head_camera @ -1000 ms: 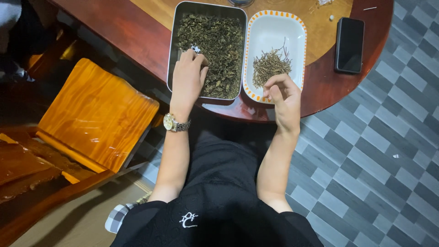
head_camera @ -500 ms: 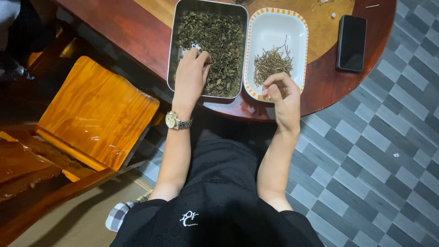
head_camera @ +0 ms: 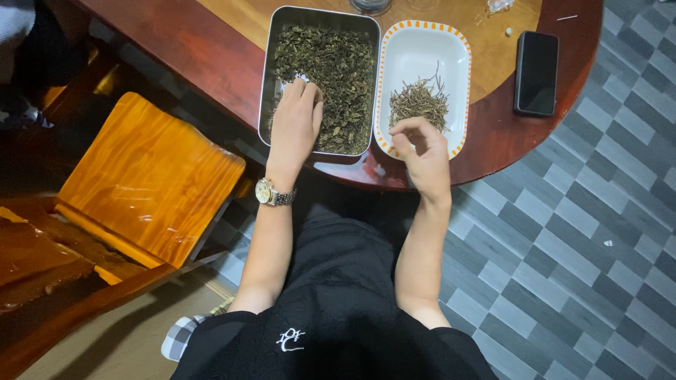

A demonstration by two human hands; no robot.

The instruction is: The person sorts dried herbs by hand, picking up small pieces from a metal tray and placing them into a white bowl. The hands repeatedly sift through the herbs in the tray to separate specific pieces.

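Orange-brown lacquered wood is showing at far left, where a glossy chair [head_camera: 151, 183] with a rounded seat is standing beside the round reddish-brown table [head_camera: 204, 53]. A metal wristwatch [head_camera: 271, 193] is sitting on the left forearm. The left hand [head_camera: 294, 123] is resting palm-down inside the metal tray [head_camera: 266, 84], a rounded-corner rectangular pan whose long axis is running away from the person; its fingers are lying close together and curled slightly, tips buried in the dried leaves [head_camera: 338, 77]. The leaves are looking dark green, crumpled and flaky, covering nearly the whole tray floor. Just right, touching or almost touching the tray, a white oblong dish [head_camera: 429, 49] with an orange dashed rim is lying parallel to it. A small heap of thin tan stems [head_camera: 420, 104] is sitting in its near half, the stems mostly pointing away from the person, wiry and dry. The right hand [head_camera: 420, 151] is hovering over the dish's near rim, thumb and forefinger drawn together in a pinch; whether anything is between them cannot be told. Farther right, a black phone [head_camera: 536, 72] is lying flat near the table edge, above grey chequered floor tiles [head_camera: 598, 211]
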